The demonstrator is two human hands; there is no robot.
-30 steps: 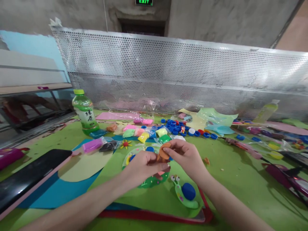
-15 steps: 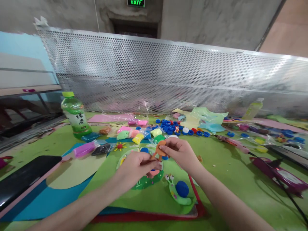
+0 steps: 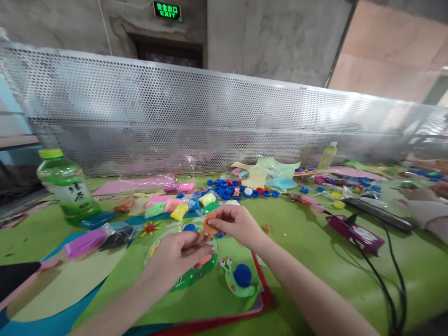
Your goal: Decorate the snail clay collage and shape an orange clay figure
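An orange clay piece (image 3: 210, 226) with leg-like strands hangs upright between my hands. My right hand (image 3: 233, 224) pinches its upper part between thumb and fingers. My left hand (image 3: 182, 252) is closed at its lower strands, the fingertips partly hidden. Below them lies a green sheet (image 3: 203, 298) bearing a round decorated picture (image 3: 189, 275), mostly covered by my left hand. On the sheet's right side sits a green clay snail (image 3: 240, 289) with a blue bottle cap shell (image 3: 242, 275). A red and yellow clay sun (image 3: 150, 227) lies at its upper left.
Bagged coloured clay (image 3: 179, 212) and many blue bottle caps (image 3: 227, 189) lie beyond my hands. A green tea bottle (image 3: 68, 189) stands at left. At right are a glue gun (image 3: 306, 200), a purple power box (image 3: 357, 235) and black cables (image 3: 390, 284). A perforated metal screen (image 3: 210, 116) runs behind.
The view has turned to the right, so everything sits further left. The orange piece has tilted slightly and stays between both hands.
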